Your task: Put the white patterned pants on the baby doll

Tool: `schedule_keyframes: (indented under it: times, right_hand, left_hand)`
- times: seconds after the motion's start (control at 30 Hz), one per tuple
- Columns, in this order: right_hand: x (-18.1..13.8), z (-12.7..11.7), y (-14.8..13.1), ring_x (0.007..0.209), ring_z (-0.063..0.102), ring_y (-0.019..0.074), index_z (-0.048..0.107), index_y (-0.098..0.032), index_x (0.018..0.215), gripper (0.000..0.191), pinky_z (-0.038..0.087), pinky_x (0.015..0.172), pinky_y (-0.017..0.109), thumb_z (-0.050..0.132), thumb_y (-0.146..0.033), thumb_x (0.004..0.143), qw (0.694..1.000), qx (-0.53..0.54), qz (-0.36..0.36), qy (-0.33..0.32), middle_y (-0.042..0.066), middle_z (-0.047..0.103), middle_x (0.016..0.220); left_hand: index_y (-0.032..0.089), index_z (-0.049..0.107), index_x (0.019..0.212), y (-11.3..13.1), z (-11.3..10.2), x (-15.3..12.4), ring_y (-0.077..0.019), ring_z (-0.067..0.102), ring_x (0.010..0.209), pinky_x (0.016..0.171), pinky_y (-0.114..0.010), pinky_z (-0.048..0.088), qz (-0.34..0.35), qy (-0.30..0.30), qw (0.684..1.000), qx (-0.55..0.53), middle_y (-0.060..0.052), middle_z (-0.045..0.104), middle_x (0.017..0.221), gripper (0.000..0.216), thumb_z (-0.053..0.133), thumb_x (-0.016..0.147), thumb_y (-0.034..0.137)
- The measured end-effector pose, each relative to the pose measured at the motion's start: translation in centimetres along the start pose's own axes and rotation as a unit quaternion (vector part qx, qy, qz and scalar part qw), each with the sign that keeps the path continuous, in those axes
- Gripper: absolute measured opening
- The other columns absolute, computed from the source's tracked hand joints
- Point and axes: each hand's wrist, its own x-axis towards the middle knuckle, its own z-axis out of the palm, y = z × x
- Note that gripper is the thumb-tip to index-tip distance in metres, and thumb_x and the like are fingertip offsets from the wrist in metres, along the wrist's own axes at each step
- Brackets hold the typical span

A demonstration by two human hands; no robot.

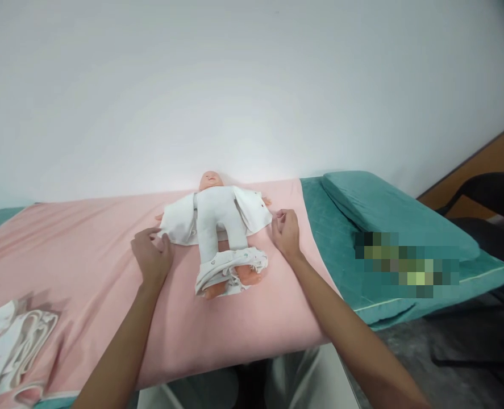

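A baby doll (211, 180) lies on its back, its head toward the wall. White cloth covers its body and legs, and patterned pants (217, 262) are bunched around its lower legs with the feet showing. A white baby shirt (179, 218) is spread open under the doll, with its arms in the sleeves. My left hand (153, 255) pinches the shirt's lower left edge between thumb and fingers. At the lower right corner of the shirt, my right hand (286, 234) is closed with its fingertips on the cloth.
A pink sheet (107, 318) covers much of the green bed (332, 244). Folded patterned cloths (17, 346) lie at the front left. On the right are a green pillow (396, 210), a blurred-out item (405, 264) and a dark chair (490, 199). A white wall stands behind.
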Motion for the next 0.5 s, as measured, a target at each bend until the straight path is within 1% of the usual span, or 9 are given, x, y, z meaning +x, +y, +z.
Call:
schedule_keyframes:
  times: [0.03, 0.07, 0.1, 0.13, 0.2, 0.27, 0.37, 0.43, 0.5]
  right_hand:
    - [-0.3, -0.3, -0.7, 0.092, 0.057, 0.0227, 0.056, -0.018, 0.111, 0.023, 0.048, 0.089, 0.037, 0.049, -0.038, 0.102, 0.999, 0.026, -0.013, -0.028, 0.01, 0.062, 0.103]
    - [-0.5, -0.6, -1.5, 0.089, 0.057, 0.0211, 0.057, -0.019, 0.111, 0.023, 0.048, 0.087, 0.035, 0.049, -0.039, 0.103, 0.996, 0.056, -0.018, -0.072, 0.008, 0.063, 0.102]
    - [-0.7, -0.9, -2.4, 0.086, 0.058, 0.0195, 0.058, -0.02, 0.11, 0.023, 0.048, 0.084, 0.033, 0.048, -0.04, 0.105, 0.988, 0.088, -0.02, -0.128, 0.006, 0.063, 0.099]
    - [-0.8, -1.0, -3.5, 0.084, 0.058, 0.0182, 0.059, -0.02, 0.109, 0.024, 0.048, 0.081, 0.032, 0.048, -0.04, 0.106, 0.975, 0.118, -0.021, -0.19, 0.005, 0.064, 0.097]
    - [-0.8, -1.2, -5.7, 0.083, 0.058, 0.0164, 0.062, -0.021, 0.107, 0.025, 0.046, 0.077, 0.029, 0.048, -0.041, 0.107, 0.938, 0.16, -0.036, -0.304, 0.002, 0.064, 0.095]
    - [-0.4, -1.5, -8.0, 0.084, 0.057, 0.0157, 0.067, -0.021, 0.105, 0.026, 0.045, 0.077, 0.029, 0.054, -0.043, 0.105, 0.903, 0.169, -0.07, -0.389, 0.002, 0.062, 0.096]
    - [0.3, -2.1, -10.6, 0.09, 0.056, 0.0175, 0.073, -0.021, 0.099, 0.029, 0.045, 0.082, 0.031, 0.062, -0.048, 0.101, 0.861, 0.139, -0.113, -0.476, 0.004, 0.059, 0.098]
    - [0.6, -2.7, -11.5, 0.098, 0.055, 0.0203, 0.074, -0.021, 0.093, 0.031, 0.044, 0.087, 0.033, 0.065, -0.049, 0.1, 0.84, 0.125, -0.134, -0.51, 0.005, 0.058, 0.097]
    - [0.8, -3.2, -11.8, 0.097, 0.053, 0.0206, 0.071, -0.02, 0.084, 0.036, 0.043, 0.089, 0.035, 0.063, -0.051, 0.101, 0.824, 0.127, -0.156, -0.53, 0.005, 0.058, 0.094]
  left_hand:
    - [0.016, 0.058, 0.117, 0.8, 0.0, -0.6, -0.0288, 0.054, 0.102, 0.096, -0.047, 0.044, 0.024, -0.001, 1.0, -0.018, -0.013, 0.06, 0.112, 0.028, 0.056, 0.1, 0.038]
    - [0.017, 0.059, 0.119, 1.6, -0.1, -1.3, -0.0277, 0.055, 0.103, 0.095, -0.045, 0.045, 0.051, -0.019, 0.998, -0.045, -0.012, 0.061, 0.114, 0.028, 0.058, 0.1, 0.038]
    - [0.019, 0.06, 0.121, 2.6, -0.2, -2.0, -0.0266, 0.056, 0.104, 0.094, -0.043, 0.047, 0.079, -0.055, 0.992, -0.078, -0.012, 0.061, 0.116, 0.028, 0.059, 0.1, 0.037]
    - [0.02, 0.06, 0.123, 3.7, -0.3, -2.6, -0.0257, 0.057, 0.106, 0.094, -0.042, 0.047, 0.105, -0.1, 0.983, -0.112, -0.011, 0.062, 0.119, 0.027, 0.058, 0.102, 0.036]
    - [0.024, 0.062, 0.124, 5.8, -0.7, -3.3, -0.0247, 0.057, 0.113, 0.099, -0.041, 0.046, 0.15, -0.184, 0.96, -0.149, -0.009, 0.064, 0.122, 0.023, 0.055, 0.105, 0.035]
    - [0.026, 0.065, 0.12, 7.8, -1.3, -3.2, -0.0247, 0.056, 0.118, 0.105, -0.043, 0.041, 0.182, -0.251, 0.94, -0.145, -0.006, 0.066, 0.123, 0.021, 0.052, 0.107, 0.035]
    - [0.026, 0.069, 0.109, 10.0, -2.5, -2.1, -0.0239, 0.056, 0.112, 0.105, -0.042, 0.039, 0.203, -0.342, 0.91, -0.121, -0.003, 0.068, 0.116, 0.022, 0.052, 0.107, 0.041]
    - [0.026, 0.069, 0.106, 10.8, -3.4, -1.4, -0.0231, 0.055, 0.108, 0.104, -0.041, 0.04, 0.201, -0.391, 0.89, -0.117, -0.002, 0.068, 0.113, 0.023, 0.055, 0.105, 0.045]
    - [0.026, 0.067, 0.107, 11.3, -4.2, -1.1, -0.0227, 0.055, 0.107, 0.103, -0.039, 0.041, 0.187, -0.417, 0.881, -0.12, -0.002, 0.068, 0.111, 0.024, 0.056, 0.104, 0.048]
